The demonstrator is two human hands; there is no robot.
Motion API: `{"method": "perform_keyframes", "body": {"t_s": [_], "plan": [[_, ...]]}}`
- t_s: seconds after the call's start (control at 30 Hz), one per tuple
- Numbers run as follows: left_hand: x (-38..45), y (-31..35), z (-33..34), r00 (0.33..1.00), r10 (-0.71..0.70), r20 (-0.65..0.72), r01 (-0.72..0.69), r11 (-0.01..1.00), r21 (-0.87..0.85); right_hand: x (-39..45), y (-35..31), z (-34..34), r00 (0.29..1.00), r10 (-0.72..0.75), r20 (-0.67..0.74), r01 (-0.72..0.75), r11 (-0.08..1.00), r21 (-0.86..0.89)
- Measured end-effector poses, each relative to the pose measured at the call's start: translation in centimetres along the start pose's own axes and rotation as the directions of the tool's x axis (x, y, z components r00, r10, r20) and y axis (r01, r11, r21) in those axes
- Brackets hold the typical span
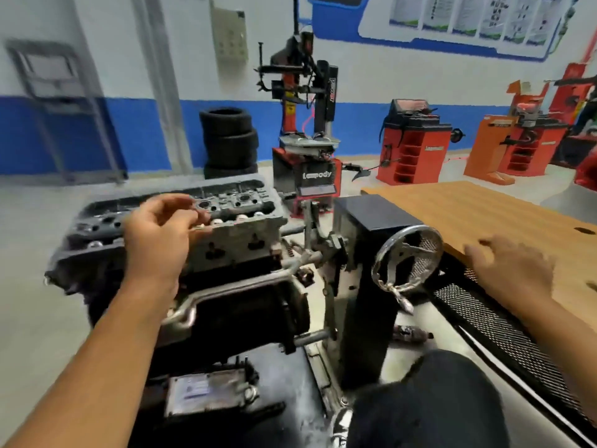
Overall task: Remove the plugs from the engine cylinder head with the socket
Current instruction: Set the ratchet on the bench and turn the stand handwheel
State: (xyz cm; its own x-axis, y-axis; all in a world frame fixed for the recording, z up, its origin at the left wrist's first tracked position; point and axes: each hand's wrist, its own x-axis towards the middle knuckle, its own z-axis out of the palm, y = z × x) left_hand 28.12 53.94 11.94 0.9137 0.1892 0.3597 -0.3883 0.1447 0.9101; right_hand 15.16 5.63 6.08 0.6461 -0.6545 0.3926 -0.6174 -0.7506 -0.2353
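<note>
The grey engine cylinder head point(232, 234) sits on top of a dark engine block mounted on a stand, left of centre. Its top face shows round plug wells point(204, 204). My left hand point(161, 234) hovers over the near edge of the head with its fingers loosely curled; whether it holds anything small is blurred. My right hand point(513, 270) is spread over the near edge of the wooden table point(468, 208), fingers straight, holding nothing. I see no socket or wrench.
The engine stand's black column point(368, 286) carries a chrome hand wheel point(407, 260). A metal mesh panel point(504, 334) runs under the table. Stacked tyres point(229, 140), a tyre changer point(307, 124) and red wheel balancers point(413, 140) stand behind. My dark-clad knee point(429, 402) is at the bottom.
</note>
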Motion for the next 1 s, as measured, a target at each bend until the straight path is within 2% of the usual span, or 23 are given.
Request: {"method": "perform_keyframes", "body": {"t_s": [0.03,0.1,0.17,0.2,0.27,0.33,0.4,0.5,0.6,0.67,0.73,0.8,0.83,0.87,0.9,0.93,1.0], "plan": [[1.6,0.7,-2.7,0.993,0.063,-0.095,-0.055,0.995,0.083,0.0,-4.5,0.0,0.998,-0.061,-0.030,0.065,0.980,0.189],[4.6,1.5,-8.5,0.938,0.172,-0.300,-0.079,0.951,0.299,0.4,-13.8,0.0,0.972,-0.216,-0.092,0.233,0.831,0.506],[7.1,1.5,-14.0,0.881,0.205,-0.426,0.050,0.855,0.516,0.7,-22.7,0.0,0.935,-0.313,-0.170,0.346,0.685,0.642],[8.1,1.2,-16.2,0.876,0.167,-0.452,0.164,0.779,0.605,0.9,-26.5,0.1,0.931,-0.337,-0.137,0.333,0.640,0.692],[9.5,0.1,-19.1,0.894,-0.022,-0.448,0.362,0.626,0.691,1.7,-32.1,0.5,0.922,-0.384,0.048,0.223,0.629,0.745],[9.8,-1.1,-20.3,0.885,-0.268,-0.381,0.464,0.578,0.671,3.2,-34.8,1.7,0.898,-0.418,0.135,0.223,0.698,0.681],[9.9,-2.2,-20.4,0.852,-0.430,-0.297,0.511,0.566,0.647,5.6,-34.9,3.3,0.922,-0.355,0.157,0.200,0.782,0.590],[10.8,-4.0,-20.2,0.849,-0.485,-0.210,0.482,0.548,0.683,9.3,-33.0,7.4,0.910,-0.268,0.317,0.036,0.812,0.582],[13.6,-5.0,-19.3,0.781,-0.587,-0.214,0.544,0.472,0.693,10.1,-31.7,10.4,0.856,-0.213,0.470,-0.150,0.769,0.621],[15.8,-4.9,-18.2,0.765,-0.593,-0.250,0.600,0.516,0.611,8.6,-32.2,10.2,0.795,-0.188,0.576,-0.318,0.680,0.660],[17.6,-5.0,-16.5,0.724,-0.647,-0.238,0.672,0.587,0.451,7.2,-33.3,9.6,0.704,-0.075,0.706,-0.569,0.534,0.625],[18.1,-4.4,-14.8,0.680,-0.704,-0.204,0.719,0.586,0.374,5.8,-34.3,8.9,0.613,-0.027,0.789,-0.719,0.395,0.572],[18.3,-4.0,-14.4,0.651,-0.735,-0.189,0.746,0.572,0.341,5.1,-35.0,8.2,0.599,-0.021,0.801,-0.752,0.330,0.571],[18.3,-3.7,-14.4,0.624,-0.760,-0.180,0.765,0.548,0.337,4.8,-35.6,7.4,0.594,-0.006,0.805,-0.771,0.283,0.571],[18.5,-3.6,-14.7,0.624,-0.753,-0.208,0.752,0.506,0.423,4.4,-36.6,6.8,0.586,0.010,0.810,-0.785,0.253,0.565],[18.8,-3.9,-15.0,0.646,-0.714,-0.270,0.702,0.416,0.579,4.3,-37.0,6.3,0.576,0.031,0.817,-0.796,0.246,0.553],[19.3,-4.8,-16.0,0.772,-0.510,-0.381,0.539,0.205,0.817,3.8,-37.7,5.9,0.535,0.027,0.845,-0.824,0.236,0.514]]}}
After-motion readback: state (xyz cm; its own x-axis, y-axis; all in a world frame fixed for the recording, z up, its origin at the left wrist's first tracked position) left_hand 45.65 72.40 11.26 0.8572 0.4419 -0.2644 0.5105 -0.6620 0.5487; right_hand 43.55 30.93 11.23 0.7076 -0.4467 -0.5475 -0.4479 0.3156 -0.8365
